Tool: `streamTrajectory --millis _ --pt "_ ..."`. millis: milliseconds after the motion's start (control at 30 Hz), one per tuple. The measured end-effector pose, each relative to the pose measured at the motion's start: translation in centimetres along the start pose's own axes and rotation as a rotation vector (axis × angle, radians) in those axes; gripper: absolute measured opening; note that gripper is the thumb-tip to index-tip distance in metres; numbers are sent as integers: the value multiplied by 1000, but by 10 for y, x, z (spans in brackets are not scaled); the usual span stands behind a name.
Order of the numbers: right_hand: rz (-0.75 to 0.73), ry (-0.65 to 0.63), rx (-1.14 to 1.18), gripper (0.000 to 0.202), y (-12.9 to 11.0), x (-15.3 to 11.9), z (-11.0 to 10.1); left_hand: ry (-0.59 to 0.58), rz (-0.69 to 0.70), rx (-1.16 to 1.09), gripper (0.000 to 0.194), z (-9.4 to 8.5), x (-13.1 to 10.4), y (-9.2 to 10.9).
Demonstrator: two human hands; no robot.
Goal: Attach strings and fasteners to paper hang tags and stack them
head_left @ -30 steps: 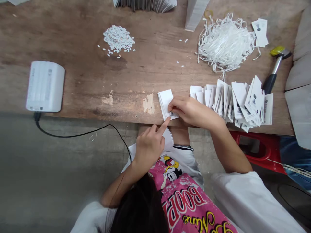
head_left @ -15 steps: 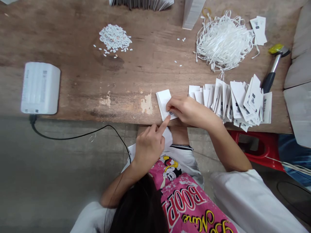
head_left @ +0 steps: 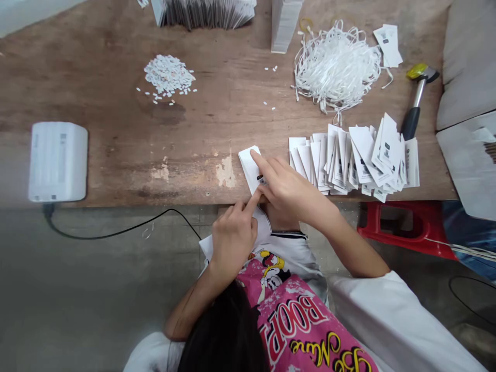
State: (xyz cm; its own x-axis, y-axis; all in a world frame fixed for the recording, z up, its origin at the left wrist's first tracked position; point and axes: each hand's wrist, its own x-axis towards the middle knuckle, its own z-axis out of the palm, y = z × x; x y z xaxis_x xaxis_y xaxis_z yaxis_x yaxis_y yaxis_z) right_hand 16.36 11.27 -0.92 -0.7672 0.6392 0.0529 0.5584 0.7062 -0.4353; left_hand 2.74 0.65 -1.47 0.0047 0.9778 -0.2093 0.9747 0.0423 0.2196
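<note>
A small stack of white printed tags [head_left: 248, 164] lies at the table's front edge, a dark printed mark showing on the top tag. My right hand [head_left: 287, 188] rests over its right side, index finger stretched along the top tag and thumb apart from it, lower down. My left hand [head_left: 234, 232] is just in front of the edge. Its index finger points forward and meets my right thumb at the stack's lower end; the other fingers are loosely bent. Beneath the left hand, a white sheet [head_left: 263, 226] lies over the lap. Whether anything small sits between the fingertips is hidden.
To the right lies a row of overlapping printed tags [head_left: 321, 160], with a tangle of white strings [head_left: 337, 67] and a black-handled hammer [head_left: 414, 113] behind. Small white pieces [head_left: 168, 75] form a pile. A white cabled device [head_left: 58, 163] stands left; card stacks [head_left: 205, 13] stand behind.
My right hand has gone from a pinch at the stack to a stretched index finger on the top tag. The left index finger stays at the lower end. The view has shifted slightly.
</note>
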Motion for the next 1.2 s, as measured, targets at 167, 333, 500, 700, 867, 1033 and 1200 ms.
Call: streamTrajectory --millis 167,333,500,700,867,1033,1200 --pt "36 197 118 70 -3 -25 14 26 -4 17 66 2 1 0" --pt "-72 150 -39 48 3 -35 27 16 -6 -15 60 3 3 -3" --pt "-122 189 -168 33 7 -39 30 125 -84 -243 59 3 -12 -8" --pt "-187 231 -238 27 2 -34 8 175 -238 -411 62 1 -36 -17" --pt "-101 450 -300 34 10 -56 -20 206 -271 -459 60 -1 -41 -16" --pt "253 980 -279 39 47 -105 -37 207 -260 -475 57 2 -41 -12" --pt "493 804 -165 25 62 -130 -42 146 -208 -467 53 5 -40 -13"
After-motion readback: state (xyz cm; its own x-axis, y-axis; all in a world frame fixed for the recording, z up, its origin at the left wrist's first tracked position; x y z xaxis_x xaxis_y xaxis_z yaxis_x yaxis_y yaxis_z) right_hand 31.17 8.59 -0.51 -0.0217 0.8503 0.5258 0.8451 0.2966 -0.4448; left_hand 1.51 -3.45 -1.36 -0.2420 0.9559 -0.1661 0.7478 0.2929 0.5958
